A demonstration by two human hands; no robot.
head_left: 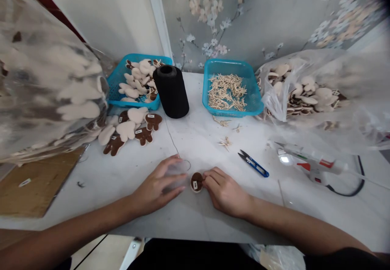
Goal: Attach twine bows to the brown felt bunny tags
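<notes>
My right hand (224,191) pinches the right edge of a small brown felt piece (196,182) that has a pale rim and a white label. To its left, my left hand (163,184) is spread, its fingers apart with nothing between them. A dark thread (172,137) runs down from a large black spool (171,92) to my left hand's fingertips and curls there. Right of my right hand lies a pair of blue thread snips (253,163).
Behind stand a blue basket of felt pieces (114,87) and a blue basket of small cream sticks (254,99). Plastic bags flank both sides. Brown and white felt pieces (126,130) lie left; a glue gun (310,162) lies right.
</notes>
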